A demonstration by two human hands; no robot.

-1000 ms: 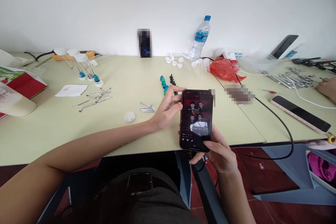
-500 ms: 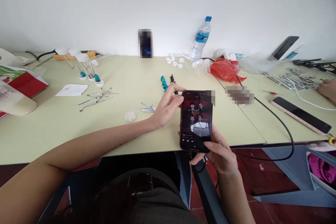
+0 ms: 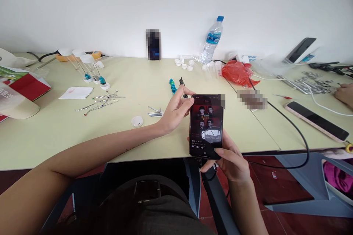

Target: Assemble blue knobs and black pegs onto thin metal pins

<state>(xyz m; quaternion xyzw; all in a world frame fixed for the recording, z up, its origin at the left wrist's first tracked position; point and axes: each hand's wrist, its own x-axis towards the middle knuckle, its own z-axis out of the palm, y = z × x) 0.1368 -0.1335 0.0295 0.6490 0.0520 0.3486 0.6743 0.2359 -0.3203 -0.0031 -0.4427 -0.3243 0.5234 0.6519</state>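
A smartphone (image 3: 206, 126) with a lit dark-red screen is held upright over the table's front edge. My left hand (image 3: 176, 112) pinches its upper left corner between thumb and fingers. Around its lower right side my right hand (image 3: 231, 159) is wrapped, the thumb on the bottom of the screen and some fingers hidden behind. Just behind my left hand lie a strip of teal beads (image 3: 172, 85) and a strip of black ones (image 3: 181, 81). A small bundle of bent metal pieces (image 3: 156, 112) and a round white cap (image 3: 137, 121) are near my left wrist.
Capped clear tubes (image 3: 91, 69) stand at the left near thin metal tools (image 3: 106, 99). A water bottle (image 3: 212, 40) leans on the wall beside a red plastic bag (image 3: 238, 73). Another phone (image 3: 317, 121) lies at right, near another person's hand (image 3: 344, 94). A black cable (image 3: 292, 123) crosses the table edge.
Both hands keep the same hold on the smartphone. The view has shifted very slightly; nothing else has visibly moved.
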